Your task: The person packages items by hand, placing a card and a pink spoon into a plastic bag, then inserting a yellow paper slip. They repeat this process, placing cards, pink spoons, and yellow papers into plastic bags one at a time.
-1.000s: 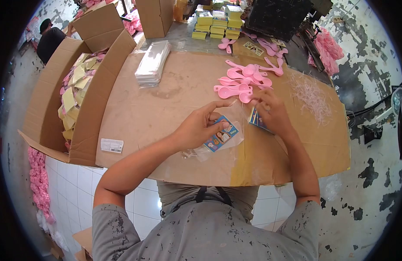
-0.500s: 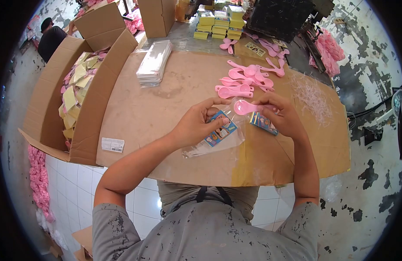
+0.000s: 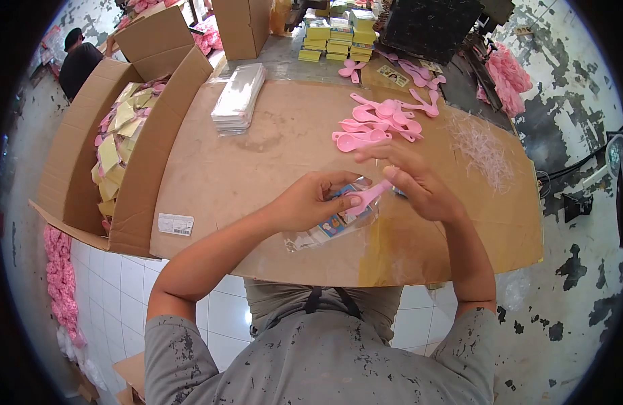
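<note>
My left hand [image 3: 319, 200] grips a clear plastic bag [image 3: 301, 239] with a blue printed card [image 3: 333, 226] in it. A pink spoon [image 3: 371, 196] lies over the card, its bowl end under my left thumb and its handle pointing up and right. The thumb of my right hand [image 3: 416, 179] touches the handle's end, while its fingers stretch out above, apart from the thumb. Beneath my right hand, more cards are mostly hidden. Just beyond it lies a pile of pink spoons [image 3: 385, 118].
Clear bags [image 3: 237, 100] are stacked on the cardboard-covered table [image 3: 210, 162]. An open carton [image 3: 139, 162] of packed pieces stands left. Card stacks [image 3: 338, 34] sit at the back, plastic strips [image 3: 483, 152] at right. A person [image 3: 80, 64] is at the far left.
My right hand has picked a pink spoon from the pile and carried it down onto the bagged card. Its fingers have since spread, and my left thumb now presses on the spoon.
</note>
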The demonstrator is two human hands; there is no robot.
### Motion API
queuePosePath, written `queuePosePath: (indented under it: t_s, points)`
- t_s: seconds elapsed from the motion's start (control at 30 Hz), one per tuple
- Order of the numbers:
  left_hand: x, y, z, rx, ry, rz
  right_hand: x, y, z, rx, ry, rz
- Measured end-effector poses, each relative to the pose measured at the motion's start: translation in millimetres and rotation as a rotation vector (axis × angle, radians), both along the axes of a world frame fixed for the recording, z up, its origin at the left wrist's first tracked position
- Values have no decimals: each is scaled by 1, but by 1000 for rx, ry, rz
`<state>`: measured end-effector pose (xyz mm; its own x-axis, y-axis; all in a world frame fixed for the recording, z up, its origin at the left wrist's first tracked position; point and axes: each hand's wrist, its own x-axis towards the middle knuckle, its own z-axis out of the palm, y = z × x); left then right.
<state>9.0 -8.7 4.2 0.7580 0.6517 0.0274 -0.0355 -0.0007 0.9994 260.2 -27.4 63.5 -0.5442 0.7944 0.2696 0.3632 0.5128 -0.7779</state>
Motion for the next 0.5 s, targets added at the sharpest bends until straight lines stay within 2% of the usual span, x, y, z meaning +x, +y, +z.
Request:
queuePosePath:
  t_s: [0.07, 0.13, 0.17, 0.23, 0.33, 0.4, 0.5]
  points:
    - [1, 1, -5, -3, -112, -37, -23, -9, -8, -307, 310, 136]
    - [4, 2, -11, -42, -314, -57, -29, -10, -5, -464, 533, 251]
    - [-1, 5, -11, -120, -259, -146, -26, -5, 3, -469, 597, 299]
    - [-12, 10, 7, -278, -159, -321, -14, 2, 7, -352, 548, 315]
    - [-15, 12, 4, -323, -170, -376, -2, 4, 10, -59, 264, 288]
    - [-8, 9, -5, -245, -264, -311, -7, -1, 22, 31, 144, 362]
    - [-3, 1, 0, -47, -293, -119, -19, -19, 51, 241, 102, 100]
